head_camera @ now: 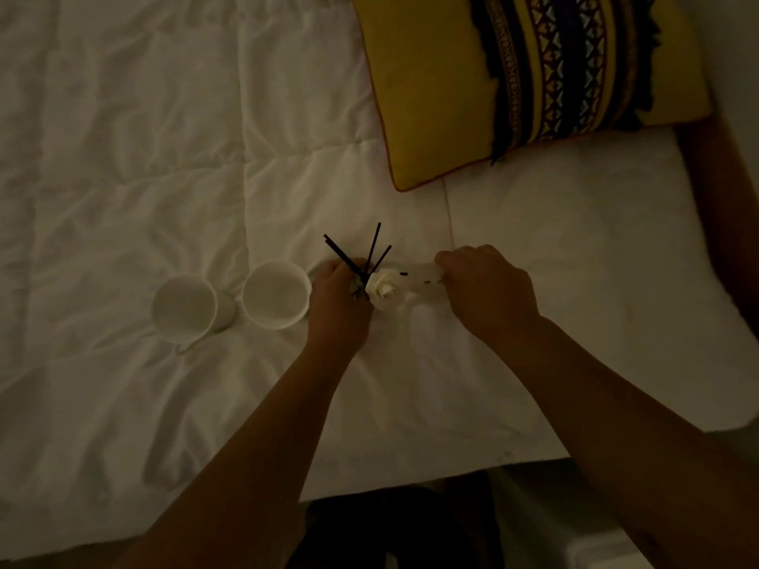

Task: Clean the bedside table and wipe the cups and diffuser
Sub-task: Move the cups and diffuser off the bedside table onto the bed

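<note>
Two white cups stand on the white bed cover: one [187, 308] at the left and one [276, 294] just right of it. My left hand [339, 303] grips a bundle of dark diffuser reeds [371, 250] that fan upward, with a white rose-shaped piece [382, 286] beside its fingers. My right hand [486, 291] is curled and pinches something pale with dark marks [423, 279] that stretches toward the rose; I cannot tell whether it is a cloth or the diffuser. The light is dim.
A yellow cushion [431, 96] with a dark patterned band lies at the upper right on the bed [123, 158]. The bed's near edge runs along the bottom, with a dark gap [394, 527] below it.
</note>
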A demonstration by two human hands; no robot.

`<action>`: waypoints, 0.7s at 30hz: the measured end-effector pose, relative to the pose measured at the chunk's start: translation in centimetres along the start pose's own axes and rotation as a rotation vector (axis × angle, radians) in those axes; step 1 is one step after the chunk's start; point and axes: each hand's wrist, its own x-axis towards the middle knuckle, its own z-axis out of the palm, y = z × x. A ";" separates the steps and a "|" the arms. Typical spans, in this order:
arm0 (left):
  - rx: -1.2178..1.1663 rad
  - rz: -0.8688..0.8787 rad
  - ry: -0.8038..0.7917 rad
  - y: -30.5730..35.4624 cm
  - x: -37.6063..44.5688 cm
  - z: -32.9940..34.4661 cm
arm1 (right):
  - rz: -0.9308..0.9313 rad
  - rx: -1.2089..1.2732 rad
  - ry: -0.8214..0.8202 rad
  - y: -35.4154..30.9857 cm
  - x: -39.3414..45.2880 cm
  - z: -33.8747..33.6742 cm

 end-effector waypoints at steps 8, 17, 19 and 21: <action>-0.121 -0.061 0.017 -0.3 0.1 0.7 | 0.022 -0.025 -0.025 0.1 0.0 0.0; -0.285 -0.081 0.051 0.2 -1.6 0.5 | -0.001 -0.133 -0.009 -0.1 -0.2 -0.4; -0.272 -0.017 0.081 0.5 -2.0 0.3 | 0.007 -0.127 0.006 -0.2 -0.3 -0.5; -0.249 0.019 0.085 0.7 -2.4 0.0 | 0.015 -0.132 0.017 -0.3 -0.3 -0.6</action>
